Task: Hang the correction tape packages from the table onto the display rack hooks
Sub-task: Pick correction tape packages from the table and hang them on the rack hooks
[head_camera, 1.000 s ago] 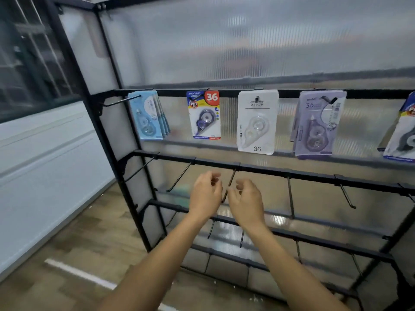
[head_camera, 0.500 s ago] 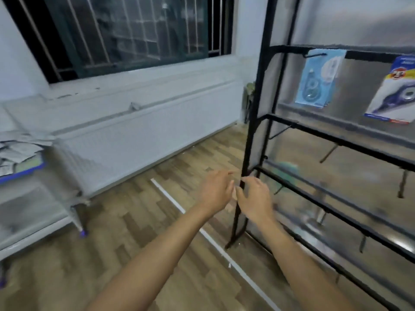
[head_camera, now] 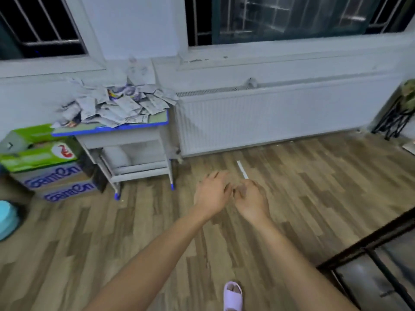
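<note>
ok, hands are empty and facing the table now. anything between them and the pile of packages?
Nothing visible. The left hand and right hand hover over bare wood floor, and the stretch toward the small table looks open. The packages lie heaped on its top, uncovered. The stacked boxes sit left of the table, off the path.

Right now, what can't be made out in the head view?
- Display rack: cut off by the right and bottom edges; hooks and hung packages out of frame.
- Correction tape packages heaped on the small table: blurred, count and prints unreadable.
- Left hand, right hand: curled and blurred; whether they hold anything is unclear.
</note>
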